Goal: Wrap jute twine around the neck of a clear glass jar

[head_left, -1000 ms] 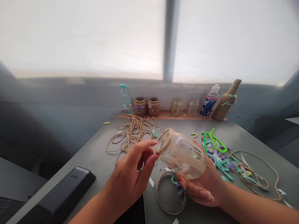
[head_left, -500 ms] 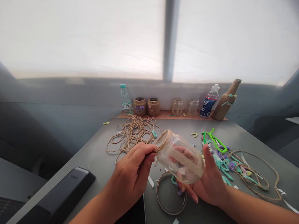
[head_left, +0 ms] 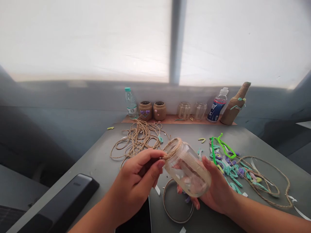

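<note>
A clear glass jar (head_left: 188, 170) lies tilted in my right hand (head_left: 216, 191), mouth pointing up and left, held above the grey table (head_left: 102, 158). Brown twine is wound around the jar's neck (head_left: 173, 148). My left hand (head_left: 137, 183) pinches the twine strand right at the neck, thumb and fingers pressed together. My right hand's fingers wrap the jar's body from below and behind.
A loose tangle of twine (head_left: 138, 137) lies behind my left hand. Coloured pipe-cleaner pieces (head_left: 225, 158) and another twine loop (head_left: 269, 181) lie at the right. A ring (head_left: 177, 200) lies under the jar. Twine-wrapped jars (head_left: 152, 110), glass jars (head_left: 191, 110) and bottles (head_left: 217, 105) line the back. A dark case (head_left: 65, 202) sits at the left edge.
My right hand has turned the jar and shifted its grip, fingers now behind the glass. My left hand has closed its pinch on the twine at the neck.
</note>
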Demonstrator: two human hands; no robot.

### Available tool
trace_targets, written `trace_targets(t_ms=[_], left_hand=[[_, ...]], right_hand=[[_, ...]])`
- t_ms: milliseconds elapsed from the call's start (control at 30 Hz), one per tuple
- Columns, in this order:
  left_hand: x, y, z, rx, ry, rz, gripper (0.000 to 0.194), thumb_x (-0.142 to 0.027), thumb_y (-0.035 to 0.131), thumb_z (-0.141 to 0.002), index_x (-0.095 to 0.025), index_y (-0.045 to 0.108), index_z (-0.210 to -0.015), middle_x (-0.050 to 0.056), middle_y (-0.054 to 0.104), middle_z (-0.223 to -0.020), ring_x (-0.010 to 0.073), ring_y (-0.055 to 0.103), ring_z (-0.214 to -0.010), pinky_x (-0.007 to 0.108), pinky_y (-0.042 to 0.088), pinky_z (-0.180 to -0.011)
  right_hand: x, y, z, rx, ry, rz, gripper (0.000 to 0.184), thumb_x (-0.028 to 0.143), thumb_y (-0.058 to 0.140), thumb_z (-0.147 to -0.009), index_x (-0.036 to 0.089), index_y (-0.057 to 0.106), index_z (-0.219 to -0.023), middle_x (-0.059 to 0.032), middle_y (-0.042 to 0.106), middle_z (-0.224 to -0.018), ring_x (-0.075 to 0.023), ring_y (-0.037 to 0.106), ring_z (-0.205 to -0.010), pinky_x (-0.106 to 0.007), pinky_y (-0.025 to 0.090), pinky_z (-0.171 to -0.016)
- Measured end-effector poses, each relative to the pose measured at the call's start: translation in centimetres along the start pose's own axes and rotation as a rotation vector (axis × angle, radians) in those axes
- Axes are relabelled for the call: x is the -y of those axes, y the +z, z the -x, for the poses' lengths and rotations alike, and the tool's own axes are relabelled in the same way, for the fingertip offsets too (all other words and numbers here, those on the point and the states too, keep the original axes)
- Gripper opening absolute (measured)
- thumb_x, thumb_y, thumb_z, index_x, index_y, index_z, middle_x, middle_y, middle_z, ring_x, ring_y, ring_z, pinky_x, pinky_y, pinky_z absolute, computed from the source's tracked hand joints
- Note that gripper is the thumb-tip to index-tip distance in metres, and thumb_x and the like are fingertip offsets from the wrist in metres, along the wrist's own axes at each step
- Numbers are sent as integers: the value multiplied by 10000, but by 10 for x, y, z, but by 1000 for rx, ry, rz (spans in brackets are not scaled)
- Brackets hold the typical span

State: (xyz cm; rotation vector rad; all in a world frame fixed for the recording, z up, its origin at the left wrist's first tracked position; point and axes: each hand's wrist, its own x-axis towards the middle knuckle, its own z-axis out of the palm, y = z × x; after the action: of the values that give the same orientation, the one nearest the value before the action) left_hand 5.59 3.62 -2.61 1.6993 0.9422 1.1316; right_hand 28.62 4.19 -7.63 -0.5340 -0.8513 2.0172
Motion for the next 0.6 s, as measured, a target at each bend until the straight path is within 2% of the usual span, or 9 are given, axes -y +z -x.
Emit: trace_targets(t_ms=[67, 133, 300, 433, 600], left_hand=[[-3, 0, -1, 19, -80, 80, 151, -317, 560, -1005, -241, 662, -1087, -43, 556, -674, 104, 523, -583, 203, 443, -538], [-5, -1, -2, 21, -103, 109, 153, -309, 573, -998, -230, 669, -1087, -38, 572, -688, 101, 534, -591, 204, 449, -552], [-4, -3, -3, 14, -61, 92, 154, -253, 576, -993, -245, 695, -1091, -34, 595, -721, 92, 550, -591, 203, 461, -567], [0, -4, -3, 39, -66, 154, 187, -257, 570, -1003, -266, 694, -1143, -27, 616, -762, 91, 562, -597, 212, 476, -579], [-1, -4, -4, 106, -101, 232, 305, -262, 561, -1014, -261, 629, -1312, -26, 615, -756, 88, 564, -591, 213, 485, -587]], right_hand=[[1, 1, 0, 6, -2, -18, 571, 660, 584, -899, 197, 679, -1219, -158, 698, -1227, -178, 720, -590, -230, 571, -400], [2, 2, 0, 7, 1, -42, 547, 642, 574, -914, 189, 705, -1192, -157, 699, -1222, -175, 712, -608, -230, 573, -399], [2, 2, 0, 7, -5, -57, 521, 615, 568, -929, 199, 721, -1202, -151, 703, -1204, -189, 723, -645, -226, 572, -393], [1, 2, 0, 7, -9, -62, 534, 635, 589, -905, 195, 739, -1167, -152, 706, -1190, -253, 764, -749, -222, 565, -390], [0, 2, -2, -25, -38, -49, 550, 630, 557, -925, 182, 719, -1200, -155, 722, -1127, -192, 717, -622, -226, 552, -378]])
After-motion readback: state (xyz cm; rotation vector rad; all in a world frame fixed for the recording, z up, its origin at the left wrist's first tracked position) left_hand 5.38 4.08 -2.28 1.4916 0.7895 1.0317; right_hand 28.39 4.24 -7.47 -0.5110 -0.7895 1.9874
